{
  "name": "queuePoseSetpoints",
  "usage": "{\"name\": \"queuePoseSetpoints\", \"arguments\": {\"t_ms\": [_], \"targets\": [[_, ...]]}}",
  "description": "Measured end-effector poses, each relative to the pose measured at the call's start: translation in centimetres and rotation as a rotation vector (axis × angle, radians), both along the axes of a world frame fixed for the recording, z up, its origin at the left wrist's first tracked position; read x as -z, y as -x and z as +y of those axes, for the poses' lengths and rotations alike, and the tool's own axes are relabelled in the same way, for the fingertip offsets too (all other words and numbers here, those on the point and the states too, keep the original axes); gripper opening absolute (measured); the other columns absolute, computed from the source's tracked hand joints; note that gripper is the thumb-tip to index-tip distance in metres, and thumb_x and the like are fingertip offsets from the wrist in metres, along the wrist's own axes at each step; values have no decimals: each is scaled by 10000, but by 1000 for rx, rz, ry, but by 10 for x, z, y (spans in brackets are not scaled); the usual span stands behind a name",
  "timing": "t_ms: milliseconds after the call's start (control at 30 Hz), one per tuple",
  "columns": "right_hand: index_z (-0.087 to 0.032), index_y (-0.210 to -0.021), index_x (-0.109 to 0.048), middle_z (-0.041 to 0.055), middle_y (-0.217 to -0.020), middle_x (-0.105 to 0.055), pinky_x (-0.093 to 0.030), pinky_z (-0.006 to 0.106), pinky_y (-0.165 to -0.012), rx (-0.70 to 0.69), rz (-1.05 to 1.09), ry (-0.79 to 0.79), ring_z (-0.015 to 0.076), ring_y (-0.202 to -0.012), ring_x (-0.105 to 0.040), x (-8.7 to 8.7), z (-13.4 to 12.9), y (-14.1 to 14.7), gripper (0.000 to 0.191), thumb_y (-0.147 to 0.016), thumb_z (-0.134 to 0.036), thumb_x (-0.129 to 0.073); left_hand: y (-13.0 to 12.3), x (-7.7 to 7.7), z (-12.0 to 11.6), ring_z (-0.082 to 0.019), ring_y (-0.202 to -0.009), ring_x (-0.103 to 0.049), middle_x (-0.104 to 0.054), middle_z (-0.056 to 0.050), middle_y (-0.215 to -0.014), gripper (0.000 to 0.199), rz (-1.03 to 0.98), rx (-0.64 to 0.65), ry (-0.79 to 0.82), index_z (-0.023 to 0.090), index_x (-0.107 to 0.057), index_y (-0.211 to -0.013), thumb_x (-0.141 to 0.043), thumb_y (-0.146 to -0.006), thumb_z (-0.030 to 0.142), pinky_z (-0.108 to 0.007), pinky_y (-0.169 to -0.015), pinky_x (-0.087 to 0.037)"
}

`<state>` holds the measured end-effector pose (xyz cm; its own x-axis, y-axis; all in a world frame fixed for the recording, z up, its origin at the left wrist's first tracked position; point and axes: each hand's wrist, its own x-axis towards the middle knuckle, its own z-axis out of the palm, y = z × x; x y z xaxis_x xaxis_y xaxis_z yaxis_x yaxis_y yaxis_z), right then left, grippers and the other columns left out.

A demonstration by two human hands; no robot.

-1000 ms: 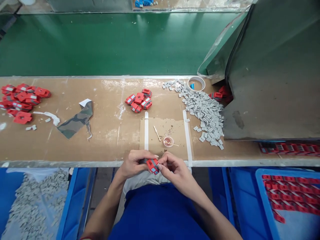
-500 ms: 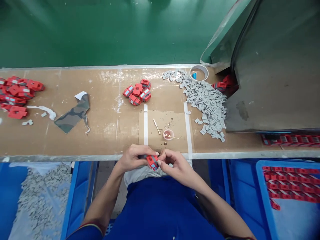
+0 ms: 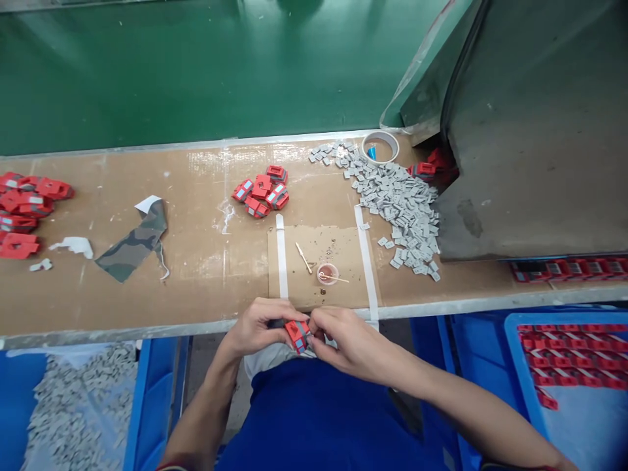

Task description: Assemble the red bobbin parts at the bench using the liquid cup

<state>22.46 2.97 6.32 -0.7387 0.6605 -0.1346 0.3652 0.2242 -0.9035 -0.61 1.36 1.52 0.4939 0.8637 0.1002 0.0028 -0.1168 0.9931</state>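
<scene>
My left hand (image 3: 261, 326) is closed around a small red plastic housing with grey bands (image 3: 297, 335), held just off the table's front edge. At the housing's right end, my right hand (image 3: 343, 339) is closed in a pinch against it; whatever lies between those fingertips is hidden. Just beyond my hands on the table are a small clear cup (image 3: 324, 277) of reddish liquid with a thin stick in it and a white stick (image 3: 303, 258). Several similar red housings (image 3: 261, 187) form a small pile farther back.
Many small grey plates (image 3: 402, 203) are heaped to the right, beside a tape roll (image 3: 396, 148) and a large metal housing (image 3: 530, 157). Camouflage cloth (image 3: 132, 245) and more red housings (image 3: 24, 203) lie left. Blue bins (image 3: 513, 340) stand below the table edge on both sides.
The view has shifted and tilted a little. My right hand has turned, its fingers now closer together at the housing's right end. The left hand keeps its hold.
</scene>
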Motion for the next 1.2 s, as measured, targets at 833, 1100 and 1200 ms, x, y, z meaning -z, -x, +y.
{"name": "queuePoseSetpoints", "arguments": {"t_ms": [833, 1100, 1200], "targets": [[-252, -1308, -617, 99, -1198, -649, -587, 350, -946, 624, 474, 190, 209, -1098, -678, 27, -47, 0, 331, -1006, -385, -620, -53, 11, -30, -196, -1199, -665, -659, -93, -1223, 200, -232, -328, -139, 247, -592, -1122, -660, -962, 148, -344, -990, -574], [-288, -1431, -555, 103, -1194, -605, -586, 378, -927, 575, 347, -234, 222, -1098, -643, 25, -44, -11, 413, -1024, -219, -551, -50, -15, -33, -261, -1243, -659, -692, -156, -1311, 158, -26, -310, -70, 198, -673, -1083, -712, -936, 241, -397, -1042, -535], [-304, -1448, -538, 100, -1179, -587, -585, 378, -940, 543, 326, -357, 224, -1111, -634, 24, -42, -12, 446, -1019, -179, -546, -56, -27, -32, -233, -1211, -657, -704, -127, -1248, 47, 9, -400, -83, 199, -693, -996, -676, -954, 213, -372, -1051, -515]]}}
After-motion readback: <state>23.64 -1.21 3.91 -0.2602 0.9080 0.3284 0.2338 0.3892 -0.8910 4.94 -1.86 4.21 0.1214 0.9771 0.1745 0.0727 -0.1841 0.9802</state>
